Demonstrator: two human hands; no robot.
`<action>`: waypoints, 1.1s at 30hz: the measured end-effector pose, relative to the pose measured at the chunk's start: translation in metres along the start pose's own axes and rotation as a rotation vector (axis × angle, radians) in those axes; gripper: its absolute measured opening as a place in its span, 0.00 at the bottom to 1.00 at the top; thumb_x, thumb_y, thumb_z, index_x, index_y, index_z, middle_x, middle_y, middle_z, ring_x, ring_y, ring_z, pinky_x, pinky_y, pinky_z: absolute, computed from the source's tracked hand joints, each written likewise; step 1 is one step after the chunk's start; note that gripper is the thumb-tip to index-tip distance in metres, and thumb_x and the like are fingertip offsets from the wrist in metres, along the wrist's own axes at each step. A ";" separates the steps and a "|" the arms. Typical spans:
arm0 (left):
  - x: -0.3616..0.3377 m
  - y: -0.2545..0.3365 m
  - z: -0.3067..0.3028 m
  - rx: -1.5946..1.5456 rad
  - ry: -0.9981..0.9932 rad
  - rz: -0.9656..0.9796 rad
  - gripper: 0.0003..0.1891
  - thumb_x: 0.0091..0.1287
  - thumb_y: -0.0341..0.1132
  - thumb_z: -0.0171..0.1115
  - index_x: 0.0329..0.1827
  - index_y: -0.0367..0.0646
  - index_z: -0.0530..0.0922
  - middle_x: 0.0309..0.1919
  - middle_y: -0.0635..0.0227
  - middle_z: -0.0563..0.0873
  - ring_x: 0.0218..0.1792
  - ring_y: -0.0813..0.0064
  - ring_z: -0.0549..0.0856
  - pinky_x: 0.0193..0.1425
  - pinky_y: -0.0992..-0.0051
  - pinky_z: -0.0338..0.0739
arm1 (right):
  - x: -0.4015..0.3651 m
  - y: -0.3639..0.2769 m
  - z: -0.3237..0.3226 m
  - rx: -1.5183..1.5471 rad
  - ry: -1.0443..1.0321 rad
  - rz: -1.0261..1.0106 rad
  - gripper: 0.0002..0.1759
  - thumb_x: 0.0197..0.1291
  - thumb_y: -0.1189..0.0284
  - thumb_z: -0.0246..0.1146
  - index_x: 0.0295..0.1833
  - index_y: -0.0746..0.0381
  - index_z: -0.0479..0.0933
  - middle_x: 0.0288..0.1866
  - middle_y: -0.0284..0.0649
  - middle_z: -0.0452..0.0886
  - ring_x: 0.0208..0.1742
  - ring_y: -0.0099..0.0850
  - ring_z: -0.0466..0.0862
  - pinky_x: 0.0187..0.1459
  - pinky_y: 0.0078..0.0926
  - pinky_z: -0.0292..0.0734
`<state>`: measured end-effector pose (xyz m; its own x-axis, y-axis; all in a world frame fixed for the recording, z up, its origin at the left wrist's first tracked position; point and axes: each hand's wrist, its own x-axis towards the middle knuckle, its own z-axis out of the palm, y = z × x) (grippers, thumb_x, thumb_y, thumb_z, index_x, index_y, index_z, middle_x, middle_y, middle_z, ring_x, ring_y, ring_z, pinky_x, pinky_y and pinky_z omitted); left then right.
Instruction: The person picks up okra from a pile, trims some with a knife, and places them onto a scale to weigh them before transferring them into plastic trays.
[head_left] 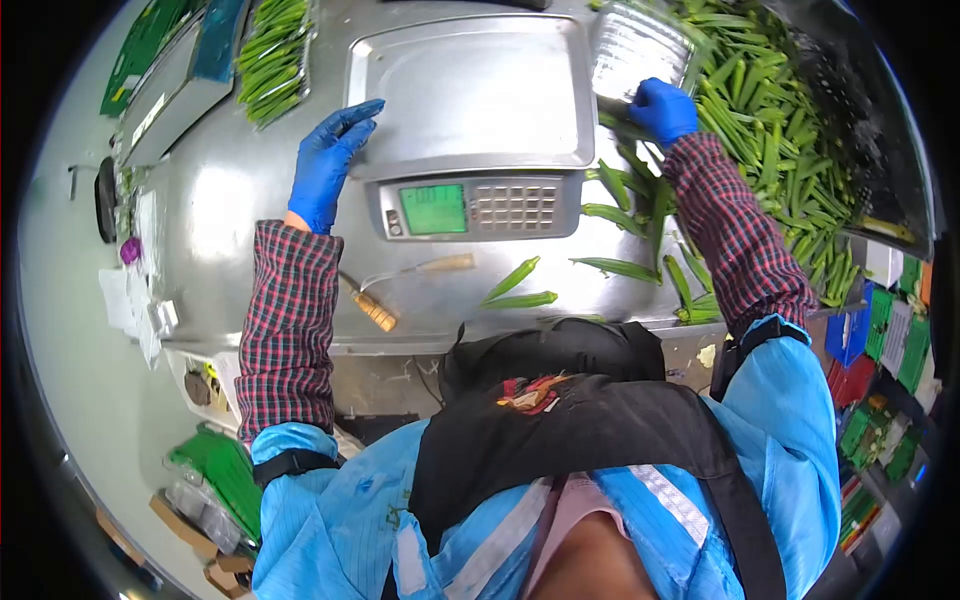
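My left hand [325, 168], in a blue glove, is at the left edge of the scale's steel platform [475, 95], fingers stretched out and holding nothing. My right hand [663, 112], also gloved in blue, has its fingers curled at the lower corner of the clear plastic trays [640, 55]. Whatever is inside those fingers is hidden. Under and beside the right wrist lie loose okra pods [655, 215]. The scale's display [433, 209] glows green below the bare platform.
A large heap of okra [775, 130] spreads at the right beside a black crate [870, 120]. A filled okra pack [275, 55] lies at upper left near a box [180, 95]. Two wooden-handled tools [375, 310] and two okra pods [520, 300] are near the front edge.
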<state>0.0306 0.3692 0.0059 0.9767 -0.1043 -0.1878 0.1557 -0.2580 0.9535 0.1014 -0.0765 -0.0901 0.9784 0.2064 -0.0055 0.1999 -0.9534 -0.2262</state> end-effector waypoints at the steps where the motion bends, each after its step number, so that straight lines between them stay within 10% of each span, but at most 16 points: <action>1: 0.004 0.004 0.008 -0.010 -0.023 0.017 0.18 0.67 0.34 0.56 0.58 0.39 0.77 0.54 0.65 0.82 0.53 0.77 0.78 0.60 0.77 0.69 | -0.003 0.003 -0.002 -0.008 0.036 0.013 0.14 0.48 0.58 0.67 0.32 0.57 0.80 0.33 0.42 0.82 0.38 0.42 0.82 0.40 0.38 0.77; 6: 0.017 0.018 0.034 0.120 -0.155 0.118 0.16 0.69 0.31 0.55 0.58 0.37 0.76 0.55 0.64 0.81 0.54 0.75 0.79 0.61 0.76 0.69 | -0.015 0.013 -0.023 0.325 0.455 0.240 0.08 0.56 0.65 0.65 0.38 0.56 0.84 0.34 0.39 0.82 0.34 0.38 0.83 0.40 0.31 0.79; 9: 0.025 0.022 0.045 0.164 -0.088 0.271 0.16 0.69 0.27 0.54 0.59 0.35 0.75 0.56 0.63 0.80 0.54 0.74 0.78 0.63 0.76 0.68 | -0.012 0.002 -0.036 0.505 0.766 -0.109 0.07 0.52 0.74 0.66 0.38 0.61 0.80 0.34 0.40 0.81 0.33 0.34 0.82 0.37 0.27 0.77; 14: 0.027 0.043 0.048 0.174 0.171 0.529 0.18 0.68 0.22 0.52 0.62 0.35 0.72 0.61 0.60 0.77 0.61 0.70 0.75 0.67 0.71 0.66 | -0.023 -0.111 -0.046 0.202 0.508 -0.708 0.10 0.48 0.72 0.61 0.39 0.53 0.80 0.36 0.34 0.79 0.40 0.37 0.80 0.40 0.35 0.75; 16: 0.019 0.056 0.060 0.183 0.139 0.527 0.18 0.68 0.23 0.52 0.62 0.35 0.72 0.61 0.60 0.76 0.61 0.70 0.75 0.67 0.71 0.66 | -0.024 -0.134 -0.032 0.028 0.199 -0.709 0.15 0.49 0.73 0.60 0.45 0.51 0.80 0.45 0.35 0.80 0.48 0.37 0.80 0.45 0.33 0.75; 20: 0.007 0.071 0.095 0.267 -0.159 0.452 0.18 0.67 0.23 0.54 0.60 0.38 0.74 0.58 0.62 0.78 0.58 0.71 0.77 0.65 0.72 0.68 | -0.045 -0.121 0.002 0.343 0.408 -0.669 0.19 0.48 0.75 0.60 0.49 0.52 0.79 0.49 0.38 0.79 0.52 0.38 0.79 0.49 0.33 0.75; 24: 0.016 0.096 0.163 0.561 -0.413 0.585 0.20 0.62 0.23 0.58 0.58 0.39 0.74 0.55 0.60 0.79 0.58 0.66 0.77 0.64 0.70 0.69 | -0.115 -0.038 -0.047 0.821 0.491 -0.172 0.23 0.50 0.80 0.63 0.55 0.56 0.76 0.52 0.42 0.78 0.52 0.39 0.79 0.54 0.36 0.75; 33: 0.143 0.059 0.428 0.856 -0.560 1.091 0.34 0.52 0.28 0.64 0.66 0.42 0.66 0.60 0.54 0.74 0.59 0.53 0.74 0.63 0.61 0.68 | -0.235 0.177 -0.080 0.505 0.770 0.655 0.25 0.50 0.76 0.66 0.57 0.59 0.76 0.44 0.39 0.80 0.45 0.31 0.81 0.48 0.27 0.74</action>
<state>0.1156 -0.0723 -0.0660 0.3395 -0.9054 0.2550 -0.9192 -0.2618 0.2941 -0.0894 -0.3116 -0.0513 0.6936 -0.6575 0.2944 -0.2368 -0.5941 -0.7688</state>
